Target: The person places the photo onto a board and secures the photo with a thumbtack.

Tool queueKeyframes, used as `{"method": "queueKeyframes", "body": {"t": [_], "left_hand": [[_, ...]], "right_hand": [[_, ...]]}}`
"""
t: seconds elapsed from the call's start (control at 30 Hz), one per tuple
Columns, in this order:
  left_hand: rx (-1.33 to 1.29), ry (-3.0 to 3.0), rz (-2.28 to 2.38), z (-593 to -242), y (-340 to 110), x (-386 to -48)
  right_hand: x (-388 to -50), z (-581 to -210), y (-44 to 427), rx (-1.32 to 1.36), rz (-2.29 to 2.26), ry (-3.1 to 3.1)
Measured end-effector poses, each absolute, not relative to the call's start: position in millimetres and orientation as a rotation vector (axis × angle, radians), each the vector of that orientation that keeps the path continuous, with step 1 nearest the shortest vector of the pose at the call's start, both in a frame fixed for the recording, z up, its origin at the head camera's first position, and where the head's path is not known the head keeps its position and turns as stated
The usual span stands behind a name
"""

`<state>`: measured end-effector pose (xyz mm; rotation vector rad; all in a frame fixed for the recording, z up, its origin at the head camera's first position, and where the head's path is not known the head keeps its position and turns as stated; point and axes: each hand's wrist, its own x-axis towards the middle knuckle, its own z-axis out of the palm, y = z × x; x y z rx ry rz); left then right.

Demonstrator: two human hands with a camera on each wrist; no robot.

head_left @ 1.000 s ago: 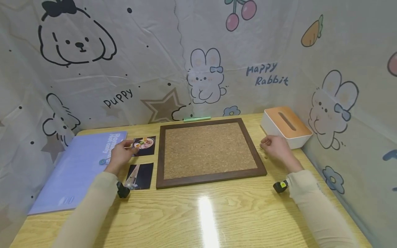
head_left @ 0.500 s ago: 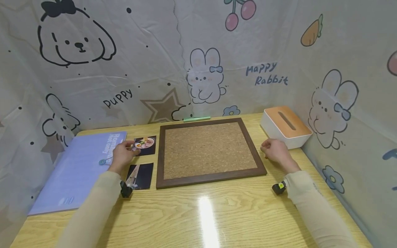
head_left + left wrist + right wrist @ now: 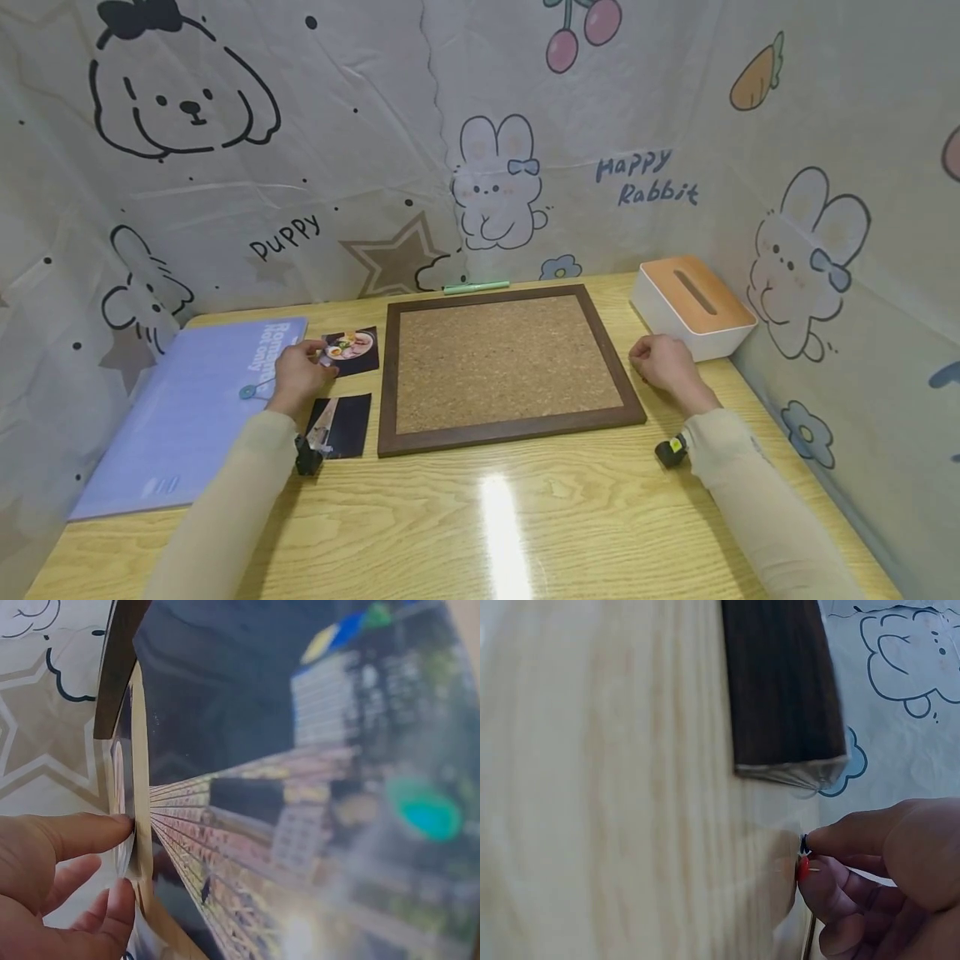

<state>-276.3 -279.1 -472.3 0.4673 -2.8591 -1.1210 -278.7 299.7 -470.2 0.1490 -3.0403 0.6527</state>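
My left hand [image 3: 302,372] pinches the left edge of a food photo [image 3: 354,350], which lies left of the cork board [image 3: 502,358]. In the left wrist view, that photo's edge bows slightly between the thumb and a finger. A second photo [image 3: 347,429], dark with a lit street scene, lies nearer me; it fills much of the left wrist view. Right of the board, my right hand [image 3: 667,367] is down at the table with curled fingers. In the right wrist view, its fingertips pinch at a red push pin [image 3: 803,869] and a dark blue push pin [image 3: 804,844]; the head view hides both.
A blue-violet folder [image 3: 187,417] with a string button lies at the left. The green pen [image 3: 476,288] rests behind the board. A white tissue box [image 3: 693,304] with a wooden lid stands just behind my right hand. Printed cloth [image 3: 360,108] walls the table in.
My left hand has shifted slightly right along with its hold on the food photo. My right hand has lowered a little and now covers a small gold-coloured thing seen on the table earlier.
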Motion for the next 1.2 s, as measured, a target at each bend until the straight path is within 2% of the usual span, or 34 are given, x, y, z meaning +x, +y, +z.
{"method": "queueKeyframes", "body": {"t": [0.37, 0.9, 1.2], "left_hand": [[0.455, -2.862, -1.257, -469.6, -285.1, -277.2], [0.325, -2.905, -1.472, -456.4, -298.9, -266.8], [0.335, -2.862, -1.527, -448.6, -301.2, -258.1]], "right_hand": [[-281.7, -468.8, 299.4, 0.224, 0.602, -2.994], [-278.9, -448.9, 287.0, 0.160, 0.830, -3.048], [-281.4, -442.2, 281.6, 0.227, 0.724, -3.028]]}}
